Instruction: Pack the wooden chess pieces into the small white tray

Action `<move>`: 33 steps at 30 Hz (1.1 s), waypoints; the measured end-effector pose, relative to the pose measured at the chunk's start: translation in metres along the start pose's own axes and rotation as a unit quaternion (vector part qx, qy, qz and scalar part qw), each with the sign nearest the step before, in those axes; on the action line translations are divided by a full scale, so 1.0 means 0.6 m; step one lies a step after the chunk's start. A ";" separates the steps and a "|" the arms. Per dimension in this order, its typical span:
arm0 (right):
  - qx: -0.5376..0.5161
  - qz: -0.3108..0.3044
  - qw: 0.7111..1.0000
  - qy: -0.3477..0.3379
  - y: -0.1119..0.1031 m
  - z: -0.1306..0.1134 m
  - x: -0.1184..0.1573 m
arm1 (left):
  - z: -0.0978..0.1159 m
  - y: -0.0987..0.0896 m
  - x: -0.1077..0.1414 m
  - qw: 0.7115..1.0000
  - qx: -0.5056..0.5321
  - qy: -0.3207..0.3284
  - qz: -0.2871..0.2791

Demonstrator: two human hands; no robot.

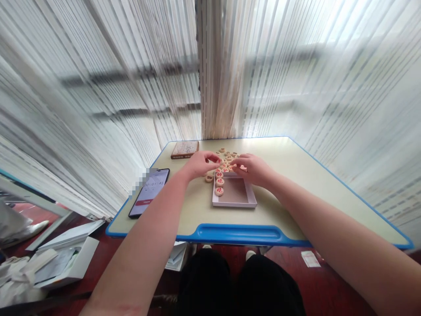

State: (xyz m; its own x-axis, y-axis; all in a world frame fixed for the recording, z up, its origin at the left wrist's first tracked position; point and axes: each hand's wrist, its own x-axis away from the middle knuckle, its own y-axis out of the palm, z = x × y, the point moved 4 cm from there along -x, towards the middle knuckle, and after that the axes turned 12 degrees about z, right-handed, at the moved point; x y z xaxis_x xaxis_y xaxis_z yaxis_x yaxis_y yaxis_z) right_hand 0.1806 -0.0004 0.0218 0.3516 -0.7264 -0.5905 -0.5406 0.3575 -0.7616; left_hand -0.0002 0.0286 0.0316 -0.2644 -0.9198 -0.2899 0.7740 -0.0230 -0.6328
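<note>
Between the thumb and forefinger of my left hand (204, 162) is a Chinese chess piece (219, 161) with a red mark. My right hand (251, 169) reaches over the pile of round wooden pieces (229, 158), its fingers bent and closed among them; what they pinch is hidden. Below both hands lies a shallow white box (234, 205) with a brown inside. A column of red-marked pieces (219, 182) runs along its left side. Just outside its upper left corner sits a black-marked piece (209, 178).
The pale table (315, 188) has a blue rim with a moulded front groove (238, 231). A phone (149, 193) showing a timer lies at the left, and a brown patterned box (185, 149) at the back left. Sheer curtains (217, 70) hang behind. Open white boxes (69, 263) stand on the floor.
</note>
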 end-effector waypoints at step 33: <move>-0.227 -0.190 0.931 0.212 0.011 -0.073 0.033 | 0.001 0.010 0.011 0.992 -0.103 0.011 -0.071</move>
State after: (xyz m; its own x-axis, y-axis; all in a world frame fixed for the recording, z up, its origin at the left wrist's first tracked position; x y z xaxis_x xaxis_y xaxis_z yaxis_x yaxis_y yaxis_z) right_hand 0.1507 -0.0380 0.0170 0.3029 -0.9505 -0.0694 -0.7393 -0.1884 -0.6465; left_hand 0.0030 0.0218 0.0265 -0.3758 -0.9045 -0.2018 0.5948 -0.0684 -0.8010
